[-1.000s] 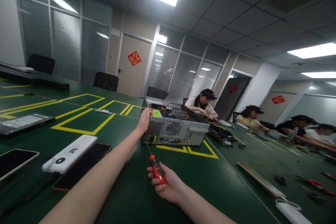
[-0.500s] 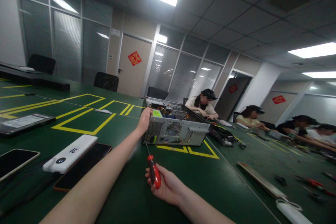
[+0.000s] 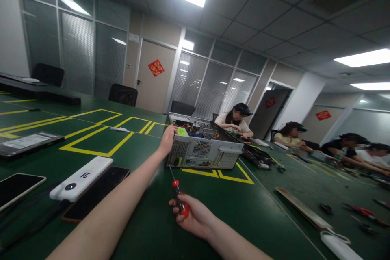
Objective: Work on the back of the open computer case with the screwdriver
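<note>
An uncovered computer case (image 3: 213,155) lies on its side on the green table, its rear panel facing me and wires showing inside. My left hand (image 3: 168,138) is closed on the case's left rear corner, beside a yellow-green label (image 3: 182,131); the far fingers are hidden. In my right hand (image 3: 191,213) is a screwdriver (image 3: 176,183) with a red and dark handle, gripped between thumb and fingers. Its shaft points up and away, the tip at the lower left corner of the rear panel. Whether the tip touches a screw is too small to tell.
Left of my arm lie a white power bank (image 3: 82,178), a dark phone (image 3: 97,195), another phone (image 3: 20,189) and a hard drive (image 3: 30,143). Rightward are a long flat strip (image 3: 303,208), pliers (image 3: 365,212) and a black bag (image 3: 257,156). Several people sit along the table.
The screwdriver's handle has turned and shifted slightly right in my right hand, whose fingers have moved a little. My left hand and the computer case stay put.
</note>
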A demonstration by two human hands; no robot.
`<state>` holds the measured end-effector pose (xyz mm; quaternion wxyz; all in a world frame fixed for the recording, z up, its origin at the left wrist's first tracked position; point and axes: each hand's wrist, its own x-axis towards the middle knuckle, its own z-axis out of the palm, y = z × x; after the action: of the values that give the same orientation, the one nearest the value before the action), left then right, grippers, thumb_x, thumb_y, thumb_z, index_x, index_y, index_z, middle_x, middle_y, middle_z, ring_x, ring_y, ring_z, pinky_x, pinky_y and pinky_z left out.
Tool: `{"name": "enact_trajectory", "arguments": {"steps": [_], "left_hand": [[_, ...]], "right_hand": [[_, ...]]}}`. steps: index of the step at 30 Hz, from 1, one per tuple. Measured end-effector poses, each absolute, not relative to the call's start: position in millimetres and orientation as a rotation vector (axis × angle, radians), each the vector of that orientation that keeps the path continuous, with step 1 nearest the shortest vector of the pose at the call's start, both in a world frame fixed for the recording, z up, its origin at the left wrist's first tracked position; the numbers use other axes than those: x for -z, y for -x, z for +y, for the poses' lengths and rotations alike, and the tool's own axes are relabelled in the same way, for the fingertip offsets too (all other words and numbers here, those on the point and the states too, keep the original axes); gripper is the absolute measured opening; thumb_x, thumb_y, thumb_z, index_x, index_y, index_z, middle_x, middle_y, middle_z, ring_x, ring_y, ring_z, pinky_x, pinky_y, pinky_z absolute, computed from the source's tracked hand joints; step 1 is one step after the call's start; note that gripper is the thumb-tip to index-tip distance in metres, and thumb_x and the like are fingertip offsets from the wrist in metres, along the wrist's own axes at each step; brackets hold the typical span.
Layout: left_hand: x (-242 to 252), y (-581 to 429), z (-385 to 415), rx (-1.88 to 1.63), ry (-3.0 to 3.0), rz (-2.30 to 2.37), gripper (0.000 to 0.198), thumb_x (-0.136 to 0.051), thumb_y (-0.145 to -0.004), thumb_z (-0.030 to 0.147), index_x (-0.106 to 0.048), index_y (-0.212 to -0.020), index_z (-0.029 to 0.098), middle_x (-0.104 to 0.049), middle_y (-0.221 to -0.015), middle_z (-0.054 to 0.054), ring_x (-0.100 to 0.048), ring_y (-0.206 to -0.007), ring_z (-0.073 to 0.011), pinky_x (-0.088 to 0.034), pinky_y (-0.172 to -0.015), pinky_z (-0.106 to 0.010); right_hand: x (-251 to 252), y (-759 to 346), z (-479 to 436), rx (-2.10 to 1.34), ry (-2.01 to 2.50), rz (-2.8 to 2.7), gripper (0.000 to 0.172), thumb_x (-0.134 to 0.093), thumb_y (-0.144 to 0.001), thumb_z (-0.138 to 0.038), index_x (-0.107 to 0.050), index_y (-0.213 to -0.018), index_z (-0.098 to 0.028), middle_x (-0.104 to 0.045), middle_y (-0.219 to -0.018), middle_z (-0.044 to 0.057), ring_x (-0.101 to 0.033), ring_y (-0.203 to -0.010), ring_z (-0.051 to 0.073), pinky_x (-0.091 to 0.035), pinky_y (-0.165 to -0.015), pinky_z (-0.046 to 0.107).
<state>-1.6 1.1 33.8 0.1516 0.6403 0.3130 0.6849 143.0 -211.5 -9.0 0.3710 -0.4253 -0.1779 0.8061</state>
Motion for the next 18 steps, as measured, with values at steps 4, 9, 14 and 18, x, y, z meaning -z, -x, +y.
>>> {"name": "enact_trajectory", "arguments": {"steps": [4,9,14,18], "left_hand": [[-34.0,1.6,0.7,-1.953,-1.831,0.883,0.036,-0.026,-0.096,0.033,-0.052,-0.073,0.022,-0.066,-0.105,-0.007,-0.054,-0.12,-0.0199,-0.036,-0.113,-0.038],[-34.2,1.7,0.6,-1.968,-1.83,0.888,0.036,-0.026,-0.096,0.031,-0.051,-0.071,0.023,-0.066,-0.102,-0.006,-0.056,-0.115,-0.0189,-0.036,-0.114,-0.037],[-36.3,2.0,-0.7,-1.972,-1.851,0.886,0.036,-0.026,-0.096,0.029,-0.05,-0.07,0.022,-0.067,-0.099,-0.005,-0.058,-0.11,-0.0183,-0.036,-0.114,-0.037],[-38.1,2.3,-2.0,-1.976,-1.857,0.864,0.036,-0.027,-0.096,0.03,-0.05,-0.07,0.022,-0.067,-0.098,-0.005,-0.059,-0.108,-0.0181,-0.036,-0.115,-0.037]], "right_hand": [[9.9,-143.8,-209.8,-2.089,1.048,-0.435,0.03,-0.041,-0.098,-0.03,-0.06,-0.093,-0.007,-0.067,-0.077,0.009,-0.062,-0.06,0.012,-0.042,-0.047,0.017],[9.8,-146.0,-207.8,-2.154,1.012,-0.426,0.037,-0.039,-0.099,-0.035,-0.06,-0.103,-0.006,-0.067,-0.077,0.009,-0.061,-0.056,0.012,-0.039,-0.043,0.016],[10.2,-145.2,-207.7,-2.121,1.032,-0.478,0.032,-0.04,-0.1,-0.031,-0.061,-0.1,-0.007,-0.065,-0.075,0.007,-0.057,-0.054,0.008,-0.036,-0.043,0.014],[10.6,-144.6,-208.5,-2.106,1.057,-0.502,0.025,-0.041,-0.1,-0.025,-0.061,-0.097,-0.01,-0.068,-0.082,0.008,-0.056,-0.055,0.007,-0.036,-0.045,0.015]]}}
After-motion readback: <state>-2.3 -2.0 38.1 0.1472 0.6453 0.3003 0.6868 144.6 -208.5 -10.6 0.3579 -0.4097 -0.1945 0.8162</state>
